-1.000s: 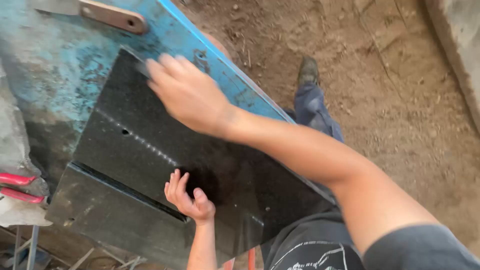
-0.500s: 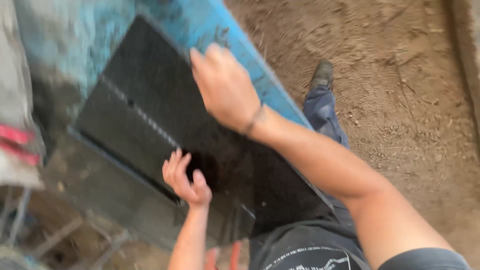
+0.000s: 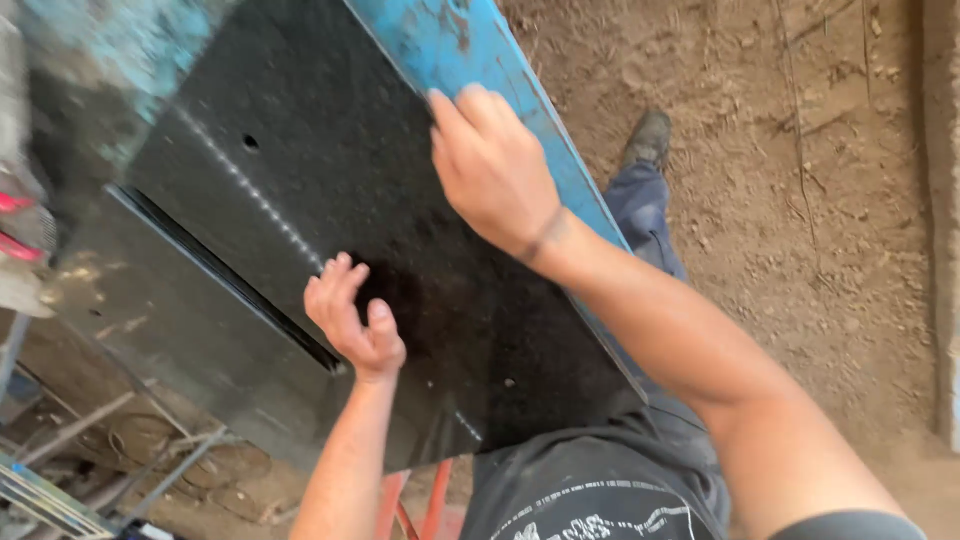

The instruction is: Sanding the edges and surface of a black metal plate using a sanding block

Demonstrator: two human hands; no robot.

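Note:
A large black stone slab (image 3: pixel 300 150) lies flat on a worn blue table (image 3: pixel 470 50). It has a small drilled hole, a dotted white line and a long cut slot running across it. My left hand (image 3: pixel 352 318) rests on the slab beside the end of the slot, fingers spread and pressing down. My right hand (image 3: pixel 492 168) lies palm down on the slab's right edge, where it meets the blue table rim. Neither hand holds anything.
Bare brown dirt ground (image 3: pixel 800 200) lies to the right, with my leg and shoe (image 3: pixel 648 140) on it. Red handles (image 3: pixel 18 225) show at the left edge. Metal rods and scrap (image 3: pixel 90 460) lie under the table at the lower left.
The view has swung left and closer. My right hand slid down the slab's right edge toward me. My left hand stayed by the slot's end.

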